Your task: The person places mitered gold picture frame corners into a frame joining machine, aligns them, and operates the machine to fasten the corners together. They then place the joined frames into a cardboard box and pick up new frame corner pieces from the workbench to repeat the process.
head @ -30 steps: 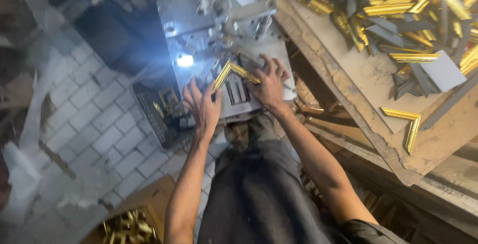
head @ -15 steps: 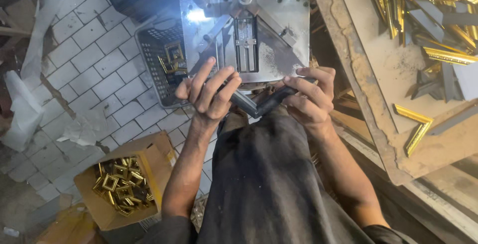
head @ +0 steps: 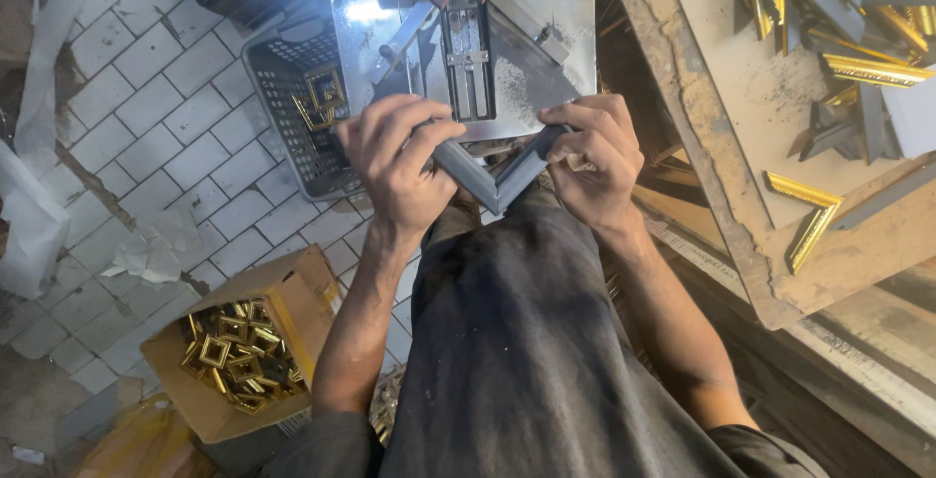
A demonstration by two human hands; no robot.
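My left hand (head: 395,161) and my right hand (head: 595,151) each grip one arm of a grey V-shaped frame corner (head: 492,180), two moulding pieces that meet at a point toward my lap. I hold it just below the front edge of a metal frame-joining machine (head: 468,39), whose plate has angled guides. My dark-trousered lap lies under the corner.
A grey plastic basket (head: 292,117) with small gold frames sits left of the machine. A cardboard box (head: 239,346) of several gold frames stands on the tiled floor at lower left. A wooden bench (head: 780,146) at right carries gold and grey moulding pieces.
My hands drew back from the machine plate toward my lap. They now hold the joined grey corner by both arms. The view has tilted down, showing more of the floor and box.
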